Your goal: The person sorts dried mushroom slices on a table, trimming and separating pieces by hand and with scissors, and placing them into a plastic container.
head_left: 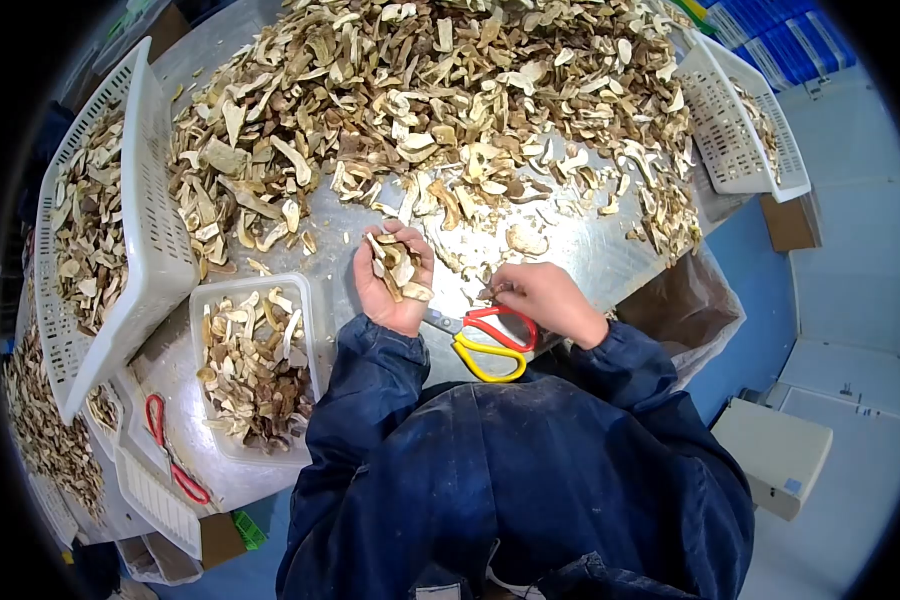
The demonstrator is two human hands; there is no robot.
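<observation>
My left hand is turned palm up, its fingers curled around several dried mushroom slices. To its right, over the table's near edge, my right hand has its thumb and fingers pinched together. A small brown mushroom piece shows at those fingertips, partly hidden. Just below, between my hands, lie scissors with one red and one yellow handle. A big heap of dried mushroom slices spreads across the metal table beyond both hands. Loose slices and crumbs are scattered in front of it.
Left of my left arm stands a clear plastic tub of slices. Farther left are a tilted white basket of slices and red-handled scissors. Another white basket sits at the right edge, above a lined bin.
</observation>
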